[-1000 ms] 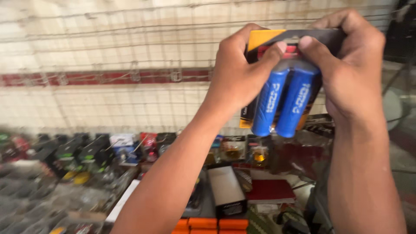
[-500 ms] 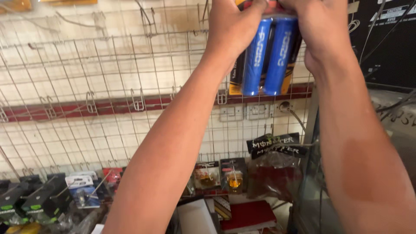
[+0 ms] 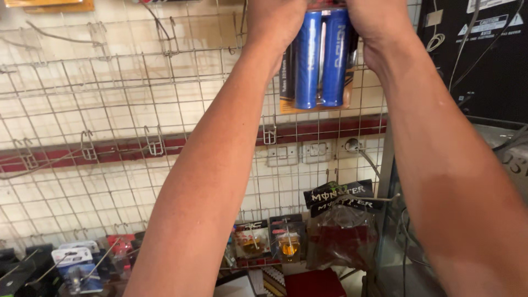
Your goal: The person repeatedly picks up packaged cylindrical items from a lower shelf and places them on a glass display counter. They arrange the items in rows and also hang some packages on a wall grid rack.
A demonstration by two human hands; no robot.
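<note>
While both hands are up at the top of the view, keep the blister pack [image 3: 322,58] of two blue cylinders flat against the wire grid [image 3: 110,110]. Your left hand [image 3: 275,22] and right hand [image 3: 379,25] pinch its upper corners; fingertips are cut off by the frame, so exact grip can't be told. Hold the pack level, w/ even pressure on both sides, clear of the bare hooks [image 3: 157,146] below.

A wire grid rack [image 3: 110,110] covers the tiled wall across the left and middle of the frame, with bare hooks [image 3: 154,144] jutting out. Along the bottom, small packaged goods [image 3: 289,242] hang from it.
</note>
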